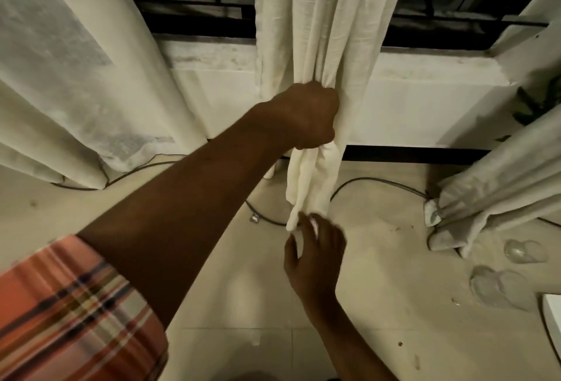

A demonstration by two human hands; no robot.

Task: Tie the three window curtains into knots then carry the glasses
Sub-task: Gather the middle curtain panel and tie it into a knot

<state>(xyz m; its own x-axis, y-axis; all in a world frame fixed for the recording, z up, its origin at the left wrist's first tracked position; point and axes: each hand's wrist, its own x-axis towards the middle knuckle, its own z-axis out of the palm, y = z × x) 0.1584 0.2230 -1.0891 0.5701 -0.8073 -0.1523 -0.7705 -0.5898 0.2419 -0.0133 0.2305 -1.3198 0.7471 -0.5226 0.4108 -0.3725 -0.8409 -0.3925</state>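
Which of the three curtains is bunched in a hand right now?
The middle curtain: the left hand grips it, gathered into a rope, while the left curtain and right curtain hang ungathered and untouched.

left hand (306, 116) grips curtain (309, 31), right hand (315, 247) below

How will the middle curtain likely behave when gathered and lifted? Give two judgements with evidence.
Probably floppy: the middle curtain bunches into folds where the left hand grips it, and its tail droops limp below the fist. Likely light for its size: one hand holds the whole bunch. It should bend easily for the right hand near its tail.
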